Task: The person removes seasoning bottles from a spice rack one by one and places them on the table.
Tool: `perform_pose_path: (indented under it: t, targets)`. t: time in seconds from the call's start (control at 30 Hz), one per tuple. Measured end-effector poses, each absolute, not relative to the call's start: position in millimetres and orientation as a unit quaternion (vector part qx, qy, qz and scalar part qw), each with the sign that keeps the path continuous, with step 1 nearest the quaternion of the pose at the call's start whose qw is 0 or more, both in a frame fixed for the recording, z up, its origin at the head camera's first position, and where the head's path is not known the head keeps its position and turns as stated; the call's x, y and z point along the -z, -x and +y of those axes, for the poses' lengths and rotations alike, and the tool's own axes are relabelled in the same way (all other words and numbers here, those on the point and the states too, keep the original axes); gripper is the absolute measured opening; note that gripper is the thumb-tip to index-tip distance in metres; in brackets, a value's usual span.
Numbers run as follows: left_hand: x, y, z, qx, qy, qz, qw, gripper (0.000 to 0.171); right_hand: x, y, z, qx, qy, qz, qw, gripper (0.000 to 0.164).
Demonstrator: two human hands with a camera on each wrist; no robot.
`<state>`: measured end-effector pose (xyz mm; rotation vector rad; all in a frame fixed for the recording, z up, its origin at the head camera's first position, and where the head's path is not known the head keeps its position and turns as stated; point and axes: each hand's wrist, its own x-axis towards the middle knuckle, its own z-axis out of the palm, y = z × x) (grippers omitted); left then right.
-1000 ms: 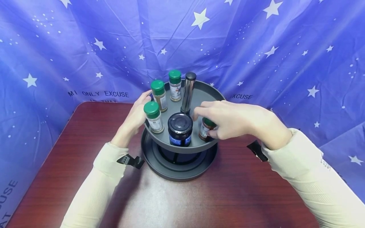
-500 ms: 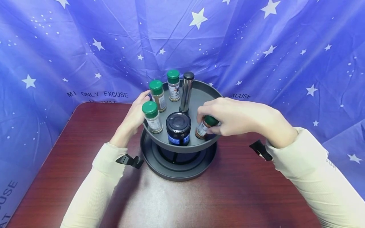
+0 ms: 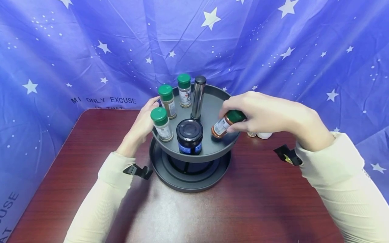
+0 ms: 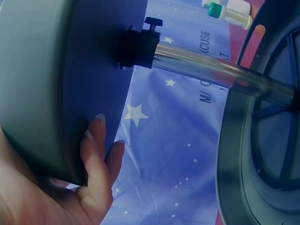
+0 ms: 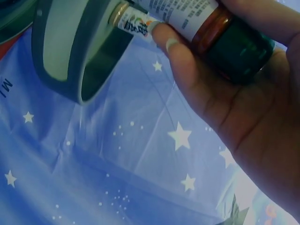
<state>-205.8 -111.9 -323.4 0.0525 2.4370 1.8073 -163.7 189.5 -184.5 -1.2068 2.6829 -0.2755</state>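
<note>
In the head view my right hand (image 3: 261, 113) holds a spice jar (image 3: 221, 127) with a green cap and reddish contents, tilted over the right side of the upper tray (image 3: 209, 101). The right wrist view shows its white label (image 5: 190, 16) and my fingers around the cap end. My left hand (image 3: 141, 123) grips the left rim of that tray, fingertips (image 4: 96, 129) under it in the left wrist view. On the tray stand a dark-lidded jar (image 3: 189, 135) and three green-capped spice jars, one at the front left (image 3: 162, 126), one behind it (image 3: 168, 103), one at the back (image 3: 184, 92).
A metal post (image 3: 198, 98) with a black cap rises from the upper tray. Below is the round lower tray (image 3: 189, 187) on a reddish wooden table (image 3: 258, 202). Behind the rack, right of it, small containers (image 3: 263, 135) show partly. A starry blue curtain (image 3: 121, 33) hangs at the back.
My right hand has moved up and to the right, tilting the reddish spice jar and drawing it from the tray floor. Containers behind the rack came into view. The left hand stays put.
</note>
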Motion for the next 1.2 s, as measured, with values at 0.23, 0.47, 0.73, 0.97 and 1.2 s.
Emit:
perform_pose_path:
  t: [0.23, 0.47, 0.73, 0.97, 1.2]
  targets:
    - [323, 205, -112, -0.591, -0.013, 0.804, 0.056, 0.051, 180, 167, 196, 0.101, 0.396, 0.91, 0.075, 0.024]
    - [323, 206, -111, -0.596, -0.009, 0.801, 0.057, 0.051, 172, 168, 204, 0.095, 0.368, 0.924, 0.035, 0.025]
    - [322, 206, -110, -0.598, -0.008, 0.799, 0.06, 0.052, 164, 170, 226, 0.086, 0.328, 0.941, 0.003, 0.025]
    - [323, 206, -110, -0.598, -0.007, 0.799, 0.062, 0.052, 164, 176, 243, 0.074, 0.31, 0.948, -0.016, 0.024]
    - [323, 206, -111, -0.596, -0.005, 0.801, 0.061, 0.052, 165, 176, 252, 0.067, 0.287, 0.955, -0.016, 0.023]
